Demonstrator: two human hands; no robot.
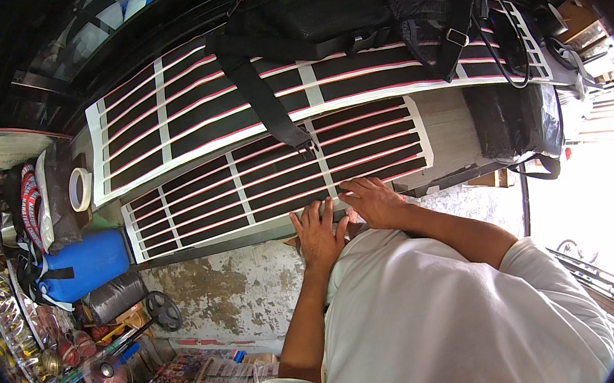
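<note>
A white rectangular sheet carrying rows of long black strips edged in red and white (pixel 276 180) is lying flat on a grey worktop (pixel 448 128) in the centre of the frame. The person's left hand (pixel 317 237) is resting palm down at its near edge, fingers loosely spread; the right hand (pixel 374 204) is lying just beside it, fingers extended, the fingertips touching the same edge. Neither is visibly gripping anything, though their undersides are staying hidden.

As for progress, the rows are running side by side across this sheet, and narrow pale crosswise bands (pixel 240 187) are spanning them, so the laying out appears done here. A longer, similarly striped white sheet (pixel 345 86) is lying behind it in the upper half, looking equally complete. A black fabric bag (pixel 310 8) is covering part of that longer sheet, and its black webbing strap (pixel 260 103) is hanging down over the nearer one, so that area is not showing whole. Both sheets are apparently remaining in one piece, with no strip visibly separated; whether any handling is left, the view is not revealing.
</note>
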